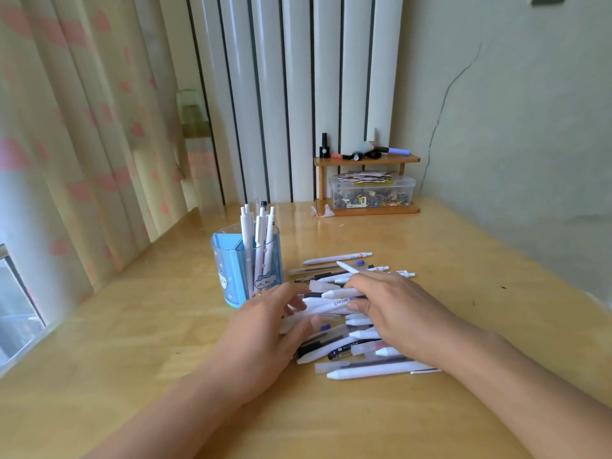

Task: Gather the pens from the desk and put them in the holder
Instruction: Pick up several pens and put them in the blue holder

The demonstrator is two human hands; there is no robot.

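Now, pens (344,326) under both hands' fingers (356,293).

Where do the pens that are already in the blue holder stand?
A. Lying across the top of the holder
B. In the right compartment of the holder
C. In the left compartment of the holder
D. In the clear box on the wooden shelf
B: the white pens stand upright in the right, clear part of the holder, while its left blue compartment shows none.

Both hands low, palms down, left hand (265,329) and right hand (394,309) fingers curled
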